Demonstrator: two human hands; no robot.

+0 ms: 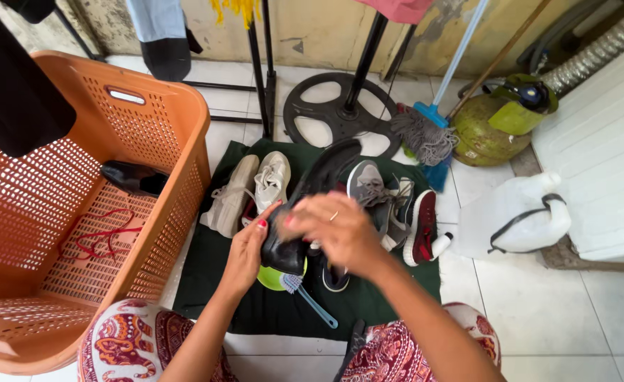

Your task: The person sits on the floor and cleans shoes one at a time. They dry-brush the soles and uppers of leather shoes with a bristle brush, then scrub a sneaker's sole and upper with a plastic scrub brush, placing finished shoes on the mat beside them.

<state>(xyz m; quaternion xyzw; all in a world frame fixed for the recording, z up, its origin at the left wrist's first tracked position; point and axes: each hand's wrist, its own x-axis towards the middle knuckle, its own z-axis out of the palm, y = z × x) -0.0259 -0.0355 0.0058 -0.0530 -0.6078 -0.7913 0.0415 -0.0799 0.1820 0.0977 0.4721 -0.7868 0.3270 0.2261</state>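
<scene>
Big orange perforated plastic laundry basket (135,134) on the left, rigid lattice walls, with 1 black shoe (133,177) and a red lace (103,237) inside. Dark green cloth mat (220,283) on the white tiles, soft and flat, carrying pale canvas sneakers (252,191) and grey-and-maroon trainers (397,209). Black glossy leather shoe (305,205) held upright over the mat: looks light, stiff at the sole, slick on the upper (better gripped at heel and sole). Left hand (247,255) wrapped around the heel, right hand (336,230) cupped over the upper; whether pinching anything, can't tell. Small blue plastic brush (312,301) below, thin handle.
</scene>
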